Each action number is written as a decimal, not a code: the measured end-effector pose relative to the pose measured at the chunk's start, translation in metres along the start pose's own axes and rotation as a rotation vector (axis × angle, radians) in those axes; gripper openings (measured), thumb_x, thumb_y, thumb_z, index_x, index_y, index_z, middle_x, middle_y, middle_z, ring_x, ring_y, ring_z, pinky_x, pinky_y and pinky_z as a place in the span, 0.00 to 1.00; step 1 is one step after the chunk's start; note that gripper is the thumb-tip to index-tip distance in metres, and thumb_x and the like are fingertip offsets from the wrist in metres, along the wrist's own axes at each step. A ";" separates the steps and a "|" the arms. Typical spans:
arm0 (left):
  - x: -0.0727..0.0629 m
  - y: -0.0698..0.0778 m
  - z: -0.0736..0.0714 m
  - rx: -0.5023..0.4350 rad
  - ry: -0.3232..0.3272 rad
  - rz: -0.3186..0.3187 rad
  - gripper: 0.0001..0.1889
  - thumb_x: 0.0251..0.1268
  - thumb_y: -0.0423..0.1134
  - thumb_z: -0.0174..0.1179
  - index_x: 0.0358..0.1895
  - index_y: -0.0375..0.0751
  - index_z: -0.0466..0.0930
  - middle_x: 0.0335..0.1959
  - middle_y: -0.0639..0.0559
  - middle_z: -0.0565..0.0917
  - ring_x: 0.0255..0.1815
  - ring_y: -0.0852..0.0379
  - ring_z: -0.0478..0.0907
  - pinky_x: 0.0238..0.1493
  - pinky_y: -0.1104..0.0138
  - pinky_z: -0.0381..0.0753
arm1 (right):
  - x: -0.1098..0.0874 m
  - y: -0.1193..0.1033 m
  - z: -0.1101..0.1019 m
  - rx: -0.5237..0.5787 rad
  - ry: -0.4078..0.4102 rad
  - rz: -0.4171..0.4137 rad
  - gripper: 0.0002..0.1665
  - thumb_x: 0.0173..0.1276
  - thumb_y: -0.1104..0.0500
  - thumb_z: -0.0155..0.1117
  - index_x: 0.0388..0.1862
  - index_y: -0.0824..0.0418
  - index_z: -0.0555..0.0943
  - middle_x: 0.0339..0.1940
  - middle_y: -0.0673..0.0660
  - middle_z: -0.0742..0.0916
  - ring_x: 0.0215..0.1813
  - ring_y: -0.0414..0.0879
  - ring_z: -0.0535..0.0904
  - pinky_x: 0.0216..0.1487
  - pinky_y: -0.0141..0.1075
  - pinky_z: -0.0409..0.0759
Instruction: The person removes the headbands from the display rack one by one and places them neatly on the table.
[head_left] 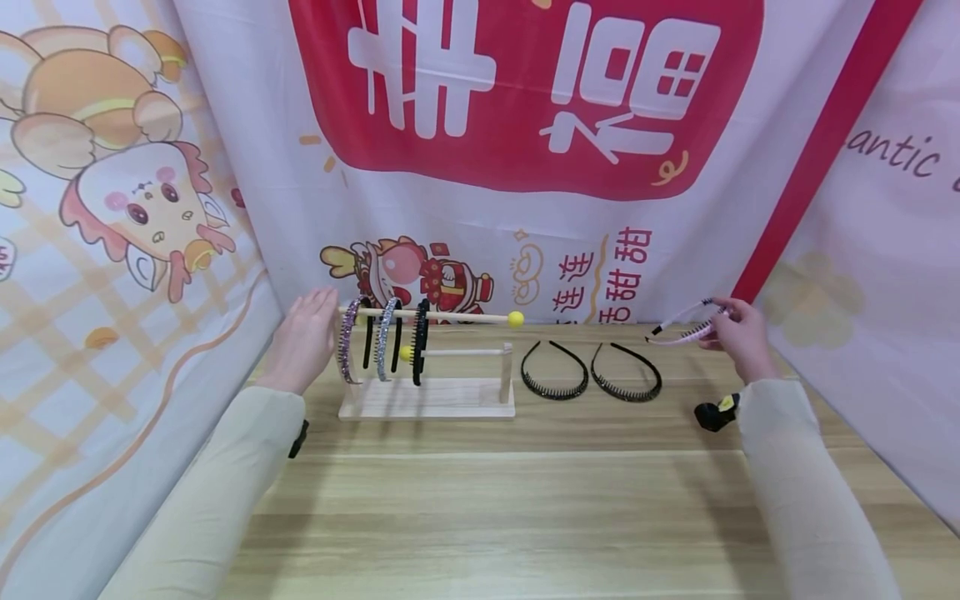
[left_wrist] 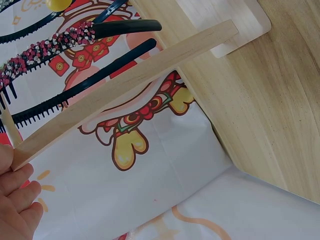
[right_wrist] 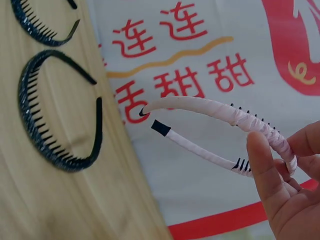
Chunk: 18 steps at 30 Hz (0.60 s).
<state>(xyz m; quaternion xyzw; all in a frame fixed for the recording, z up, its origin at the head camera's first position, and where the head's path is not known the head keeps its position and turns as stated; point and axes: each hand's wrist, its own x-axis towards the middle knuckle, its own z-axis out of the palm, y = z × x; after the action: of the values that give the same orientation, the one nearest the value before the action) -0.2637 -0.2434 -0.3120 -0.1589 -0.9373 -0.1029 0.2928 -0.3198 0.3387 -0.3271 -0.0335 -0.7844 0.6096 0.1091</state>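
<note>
My right hand [head_left: 741, 333] pinches a pale pink headband [right_wrist: 200, 106] near the middle of its band. Its dark-tipped ends point left, and black comb teeth show along the inside. At the left end of a wooden headband stand [head_left: 427, 400], my left hand [head_left: 306, 333] grips the top of the upright post [left_wrist: 125, 85] between thumb and fingers. From the stand's upper rod hang a pink-and-purple glittery headband [head_left: 347, 342], a silver glittery headband [head_left: 386, 337] and a black headband [head_left: 421, 342]. Two more black headbands lie on the table, one nearer the stand [head_left: 555, 393], another beside it [head_left: 628, 395].
Yellow balls [head_left: 516, 318] cap the rods of the stand. A printed cloth backdrop [head_left: 247, 167] rises behind the wooden table [head_left: 480, 517], and more cloth walls stand at the left and right sides, close to both hands.
</note>
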 end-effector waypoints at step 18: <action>-0.001 0.001 -0.002 -0.001 -0.006 0.002 0.20 0.70 0.31 0.44 0.60 0.21 0.63 0.60 0.27 0.65 0.61 0.32 0.61 0.68 0.49 0.49 | 0.000 0.062 -0.017 0.002 0.044 0.054 0.31 0.61 0.76 0.37 0.66 0.79 0.53 0.37 0.67 0.69 0.22 0.37 0.78 0.27 0.30 0.83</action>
<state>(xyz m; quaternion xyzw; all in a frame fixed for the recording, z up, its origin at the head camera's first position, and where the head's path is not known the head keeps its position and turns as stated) -0.2619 -0.2436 -0.3112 -0.1605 -0.9379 -0.1027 0.2898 -0.3208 0.3702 -0.3826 -0.0677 -0.7802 0.6121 0.1098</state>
